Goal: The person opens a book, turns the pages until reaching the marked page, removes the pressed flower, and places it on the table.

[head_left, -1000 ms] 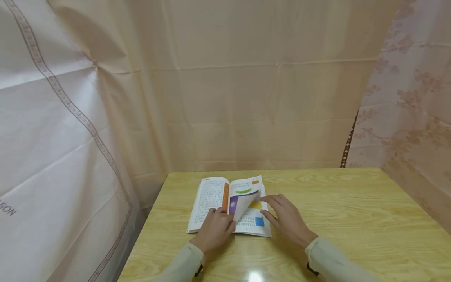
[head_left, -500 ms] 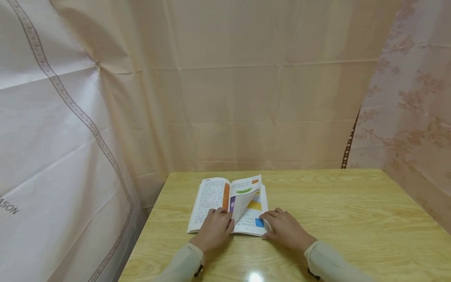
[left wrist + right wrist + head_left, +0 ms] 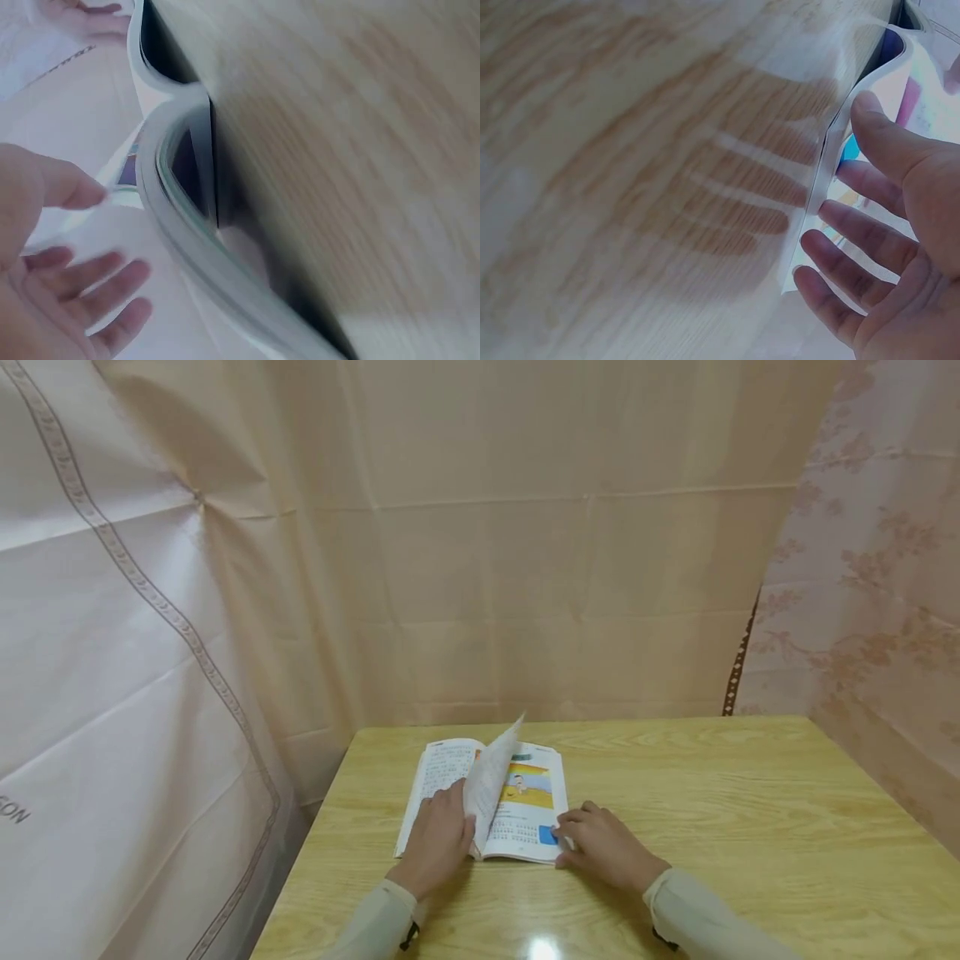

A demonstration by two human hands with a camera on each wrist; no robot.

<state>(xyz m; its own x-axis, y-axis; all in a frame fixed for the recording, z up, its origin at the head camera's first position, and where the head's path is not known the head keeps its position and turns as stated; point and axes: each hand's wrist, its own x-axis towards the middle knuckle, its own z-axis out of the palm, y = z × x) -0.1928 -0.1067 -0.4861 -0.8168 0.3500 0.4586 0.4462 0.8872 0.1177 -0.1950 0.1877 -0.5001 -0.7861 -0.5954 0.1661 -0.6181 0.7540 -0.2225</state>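
Observation:
An open book (image 3: 517, 852) lies on the wooden table, with printed text on the left page and a coloured picture on the right. One page (image 3: 491, 777) stands raised over the middle of the book, leaning left. My left hand (image 3: 438, 839) lies over the left page, its thumb by the lower part of the raised page. In the left wrist view its fingers (image 3: 112, 289) are spread loosely, apart from the thumb. My right hand (image 3: 607, 847) rests at the lower right corner, fingertips on the page by a blue square, thumb at the edge.
The pale wood table (image 3: 712, 793) extends to the right of the book. A beige cloth curtain (image 3: 540, 568) hangs behind it, with a white cloth (image 3: 135, 735) on the left and a flowered one (image 3: 885, 593) on the right.
The raised page has swung from the right side up toward the left, uncovering the picture. My left hand has shifted slightly left; my right hand has come down to the lower right corner.

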